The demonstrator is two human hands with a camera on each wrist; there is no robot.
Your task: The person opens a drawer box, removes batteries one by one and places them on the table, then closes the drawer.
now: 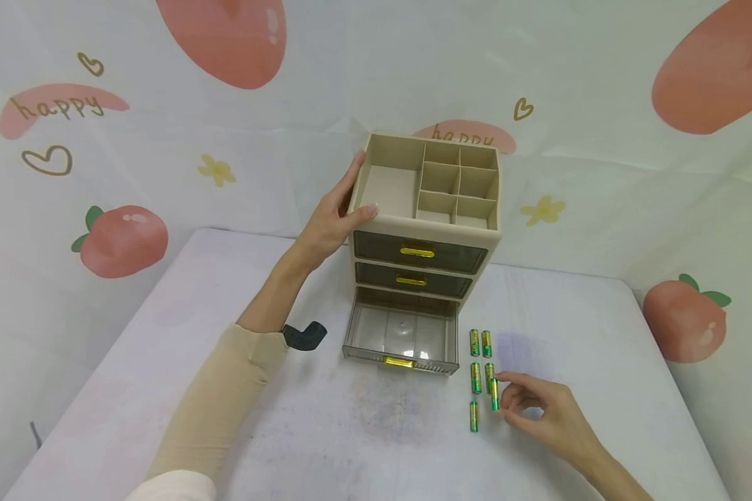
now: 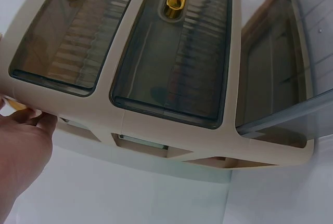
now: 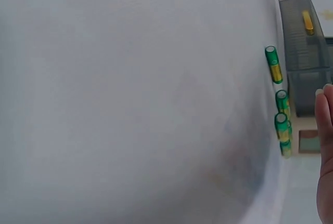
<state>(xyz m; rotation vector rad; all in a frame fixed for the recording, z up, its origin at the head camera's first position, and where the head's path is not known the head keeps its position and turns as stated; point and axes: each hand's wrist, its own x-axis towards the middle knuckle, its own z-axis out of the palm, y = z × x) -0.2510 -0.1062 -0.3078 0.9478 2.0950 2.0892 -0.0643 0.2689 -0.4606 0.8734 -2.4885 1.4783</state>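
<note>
A beige desktop drawer organizer [image 1: 426, 223] stands at the back of the table, its clear bottom drawer [image 1: 401, 330] pulled out with nothing inside. My left hand [image 1: 329, 226] grips the organizer's left side, thumb over the front top rim and fingers along the outer wall. Just right of the drawer, my right hand [image 1: 551, 414] pinches a green-and-gold battery [image 1: 494, 394] between thumb and index finger. It overlaps another battery [image 1: 489, 372] lying behind it. Several similar batteries [image 1: 475, 378] lie in short rows by the drawer. In the right wrist view the held battery cannot be made out.
Two dark drawers with gold handles [image 1: 416, 250] are closed above the pulled-out one. The organizer's top has one large compartment [image 1: 388, 191] and several small ones. A patterned cloth wall [image 1: 288, 174] rises right behind. A black strap [image 1: 305, 336] hangs at the left wrist.
</note>
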